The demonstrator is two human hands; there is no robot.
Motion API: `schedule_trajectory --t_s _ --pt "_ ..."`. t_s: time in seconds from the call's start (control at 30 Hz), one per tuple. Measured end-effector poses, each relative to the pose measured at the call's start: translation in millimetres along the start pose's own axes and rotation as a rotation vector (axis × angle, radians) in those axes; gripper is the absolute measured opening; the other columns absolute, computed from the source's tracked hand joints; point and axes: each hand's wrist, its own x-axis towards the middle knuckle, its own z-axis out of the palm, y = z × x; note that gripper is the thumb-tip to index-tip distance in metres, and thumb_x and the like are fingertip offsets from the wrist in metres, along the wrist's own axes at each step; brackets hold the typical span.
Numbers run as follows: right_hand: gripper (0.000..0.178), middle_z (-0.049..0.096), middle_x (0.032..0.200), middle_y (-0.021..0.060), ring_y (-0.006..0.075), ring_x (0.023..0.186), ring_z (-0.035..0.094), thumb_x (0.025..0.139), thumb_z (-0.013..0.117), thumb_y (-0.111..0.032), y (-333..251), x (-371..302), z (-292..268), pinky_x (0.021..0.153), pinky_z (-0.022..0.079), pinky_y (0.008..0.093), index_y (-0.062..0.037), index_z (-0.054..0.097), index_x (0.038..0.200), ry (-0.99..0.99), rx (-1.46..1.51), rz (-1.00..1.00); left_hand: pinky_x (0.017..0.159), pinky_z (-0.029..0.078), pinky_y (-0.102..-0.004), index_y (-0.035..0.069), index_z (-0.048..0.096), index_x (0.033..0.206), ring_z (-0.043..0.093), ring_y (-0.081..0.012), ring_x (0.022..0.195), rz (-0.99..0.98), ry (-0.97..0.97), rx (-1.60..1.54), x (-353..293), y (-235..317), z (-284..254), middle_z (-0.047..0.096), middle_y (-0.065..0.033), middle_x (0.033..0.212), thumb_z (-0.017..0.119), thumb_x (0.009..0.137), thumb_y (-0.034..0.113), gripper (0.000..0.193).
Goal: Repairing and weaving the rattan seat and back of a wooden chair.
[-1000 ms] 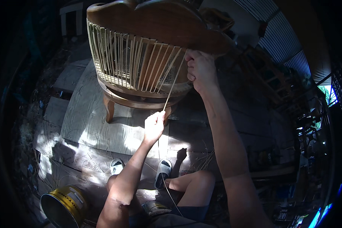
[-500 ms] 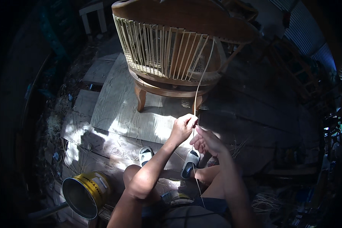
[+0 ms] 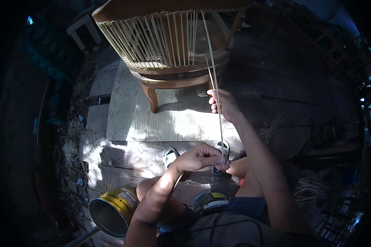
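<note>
The chair frame (image 3: 130,10) is smooth wood, the cane strands (image 3: 210,49) matt, the floorboards (image 3: 98,117) rough.

From the person's head, the wide fisheye view looks steeply down and forward, over the near lap (image 3: 246,207) to the chair (image 3: 177,84) beyond, its top cropped; toward the dark rim, detail is hard to make out.

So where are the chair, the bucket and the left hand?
Chair (image 3: 176,84): head view, on its curved lower rail.
Bucket (image 3: 120,200): head view, on its yellow wall.
Left hand (image 3: 201,159): head view, mid-hand.
</note>
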Motion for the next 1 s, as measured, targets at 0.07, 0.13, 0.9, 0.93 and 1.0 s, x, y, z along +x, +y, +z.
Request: schedule_trajectory --t_s 0.07,0.13,0.9,0.93,1.0 --pt "0.02 0.056 0.071 0.0046 0.0098 0.051 0.053 0.095 0.056 -0.023 -1.8 7.9 16.5 0.044 0.046 0.0245 -0.0045 0.059 0.103 -0.005 -0.031 -0.031 0.073 0.051 -0.0233 -0.004 0.07 0.101 0.064 -0.0096 0.078 -0.063 -0.058 0.027 -3.5 13.2 0.3 0.071 -0.0081 0.085 0.06 0.095 0.018 0.024" --pt "0.016 0.056 0.069 0.0051 0.0099 0.049 0.052 0.096 0.053 -0.019 -7.6 15.3 30.3 0.041 0.045 0.024 -0.0045 0.058 0.099 0.013 -0.049 -0.046 0.072 0.051 -0.0239 -0.002 0.071 0.1 0.064 -0.0092 0.077 -0.111 -0.065 0.104 -2.1 10.1 2.6 0.071 -0.0081 0.084 0.061 0.095 0.02 0.025" --pt "0.022 0.053 0.065 0.0028 0.0088 0.049 0.048 0.093 0.052 -0.018 -14.1 64.2 22.4 0.042 0.04 0.0233 0.0005 0.062 0.096 -0.025 -0.033 0.043 0.076 0.051 -0.0258 0.0 0.071 0.103 0.064 -0.0099 0.084 -0.155 -0.052 0.245 22.3 4.8 -20.9 0.072 -0.0081 0.09 0.066 0.09 0.013 0.019" --pt "0.02 0.053 0.064 0.0032 0.009 0.049 0.048 0.092 0.052 -0.017 -16.1 66.8 25.3 0.042 0.041 0.0236 0.0008 0.061 0.093 -0.027 -0.031 0.046 0.078 0.051 -0.0265 0.001 0.071 0.105 0.064 -0.0108 0.086 -0.14 -0.051 0.213 22.4 8.2 -20.5 0.072 -0.0087 0.092 0.066 0.09 0.012 0.019" --pt "0.016 0.053 0.062 0.004 0.0097 0.046 0.048 0.091 0.054 -0.014 -20.9 72.5 31.6 0.041 0.041 0.0242 0.0 0.057 0.085 -0.015 0.058 0.048 0.083 0.051 -0.0275 0.001 0.069 0.109 0.064 -0.0142 0.093 -0.126 -0.05 0.12 21.0 7.4 -24.4 0.071 -0.0105 0.101 0.066 0.089 0.007 0.021"
